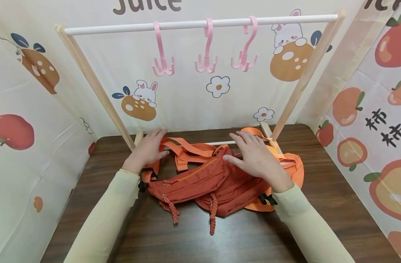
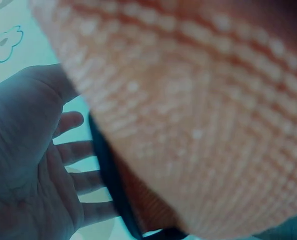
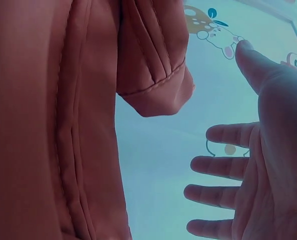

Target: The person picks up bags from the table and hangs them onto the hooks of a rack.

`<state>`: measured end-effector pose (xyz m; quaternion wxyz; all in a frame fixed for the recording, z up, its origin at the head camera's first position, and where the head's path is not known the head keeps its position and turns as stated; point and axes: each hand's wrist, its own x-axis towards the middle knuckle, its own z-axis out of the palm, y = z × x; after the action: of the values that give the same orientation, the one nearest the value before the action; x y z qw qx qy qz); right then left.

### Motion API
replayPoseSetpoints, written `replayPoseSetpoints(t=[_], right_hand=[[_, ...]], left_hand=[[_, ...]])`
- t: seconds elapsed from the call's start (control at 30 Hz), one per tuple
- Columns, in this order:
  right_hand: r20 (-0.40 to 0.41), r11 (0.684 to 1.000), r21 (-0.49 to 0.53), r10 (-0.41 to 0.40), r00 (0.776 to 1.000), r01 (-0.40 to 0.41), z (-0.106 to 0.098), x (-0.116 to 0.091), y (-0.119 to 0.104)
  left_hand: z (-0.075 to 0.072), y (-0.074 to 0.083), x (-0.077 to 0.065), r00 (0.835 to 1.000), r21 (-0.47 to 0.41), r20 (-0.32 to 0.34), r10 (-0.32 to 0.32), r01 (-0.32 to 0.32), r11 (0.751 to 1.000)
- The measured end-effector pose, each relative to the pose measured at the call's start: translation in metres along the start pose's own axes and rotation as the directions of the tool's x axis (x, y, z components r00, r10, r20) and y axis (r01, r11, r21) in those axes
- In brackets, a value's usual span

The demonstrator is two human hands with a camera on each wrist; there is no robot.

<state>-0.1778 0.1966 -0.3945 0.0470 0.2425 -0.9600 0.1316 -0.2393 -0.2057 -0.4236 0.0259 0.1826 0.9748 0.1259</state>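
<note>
Two rust-red waist bags lie overlapping on the table, the left one (image 1: pixel 193 184) partly on the right one (image 1: pixel 234 191). Orange webbing straps (image 1: pixel 195 148) loop behind them, and braided zipper pulls (image 1: pixel 213 213) hang off the front. Orange fabric (image 1: pixel 297 170) spreads at the right side. My left hand (image 1: pixel 146 150) is over the straps at the left, fingers extended. Above the right bag, my right hand (image 1: pixel 257 159) spreads its fingers. Both wrist views show the left palm (image 2: pixel 23 155) and right palm (image 3: pixel 278 150) facing the bags, with nothing gripped.
Behind the bags stands a wooden-legged rack with a white top rod (image 1: pixel 121 29). Pink multi-prong hooks hang from it: a left hook (image 1: pixel 162 54), a middle hook (image 1: pixel 207 51) and a right hook (image 1: pixel 246 49). Printed cloth walls (image 1: pixel 187 106) surround the dark wooden table (image 1: pixel 174 243).
</note>
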Motion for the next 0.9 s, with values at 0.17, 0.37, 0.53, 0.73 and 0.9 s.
replayPoseSetpoints(t=[0.17, 0.37, 0.53, 0.73, 0.9], right_hand=[[0.006, 1.000, 0.002, 0.002, 1.000, -0.002, 0.001, 0.001, -0.004], [0.010, 1.000, 0.001, 0.003, 1.000, -0.003, 0.002, 0.002, -0.008], [0.026, 1.000, -0.001, 0.002, 1.000, -0.002, 0.003, 0.002, -0.010], [0.034, 1.000, -0.004, 0.003, 0.999, -0.003, 0.002, 0.003, -0.014], [0.028, 1.000, -0.016, -0.007, 1.000, 0.007, 0.002, 0.004, -0.016]], left_hand=[[0.005, -0.003, 0.007, 1.000, -0.018, 0.023, 0.000, 0.000, 1.000], [0.013, -0.009, 0.017, 0.999, -0.045, 0.035, 0.000, 0.002, 0.999], [0.018, -0.011, 0.021, 0.999, -0.060, 0.028, -0.017, 0.019, 0.998], [0.020, -0.012, 0.022, 0.999, -0.086, -0.003, -0.032, 0.032, 0.996], [0.020, -0.013, 0.020, 0.998, -0.129, -0.043, -0.042, 0.036, 0.991]])
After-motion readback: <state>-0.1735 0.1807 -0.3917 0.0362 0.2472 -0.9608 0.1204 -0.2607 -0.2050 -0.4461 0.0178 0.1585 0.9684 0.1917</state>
